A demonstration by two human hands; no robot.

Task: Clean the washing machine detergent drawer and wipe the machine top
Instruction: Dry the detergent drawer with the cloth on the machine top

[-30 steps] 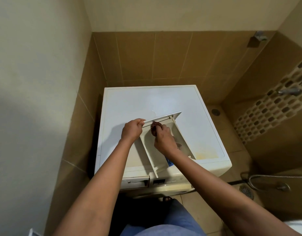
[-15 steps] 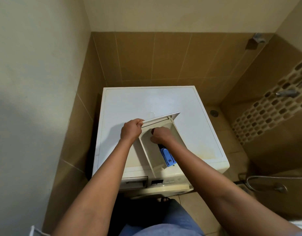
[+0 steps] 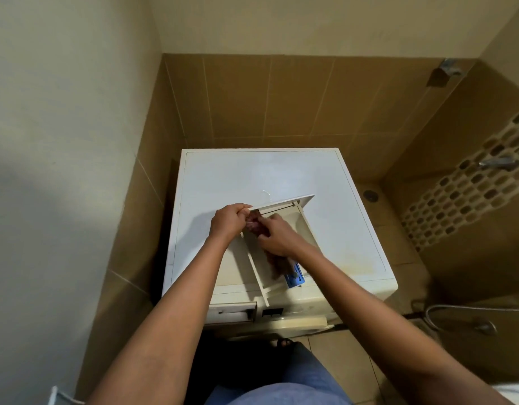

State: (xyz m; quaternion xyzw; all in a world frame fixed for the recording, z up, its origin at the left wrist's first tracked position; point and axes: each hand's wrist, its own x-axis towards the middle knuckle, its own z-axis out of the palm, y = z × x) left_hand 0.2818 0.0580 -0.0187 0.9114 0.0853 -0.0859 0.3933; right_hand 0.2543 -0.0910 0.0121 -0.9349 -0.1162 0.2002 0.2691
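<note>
The detergent drawer point(image 3: 259, 264) lies on the machine top point(image 3: 252, 176), toward its front edge. The left hand point(image 3: 227, 222) grips the drawer's front-panel corner, apparently to steady it. The right hand point(image 3: 278, 236) clutches a dark red cloth point(image 3: 254, 225) and wipes the compartment beside that corner.

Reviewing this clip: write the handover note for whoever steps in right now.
Left hand: grips the front-panel end of the detergent drawer, steadying it.
Right hand: holds a dark cloth pressed inside the drawer.
Drawer lies out of the machine on the machine top, blue insert at its near end.
Done: drawer removed, wiping begun.
Left: finish the drawer, wipe the top, including the yellowish stain near its right front corner.
</note>
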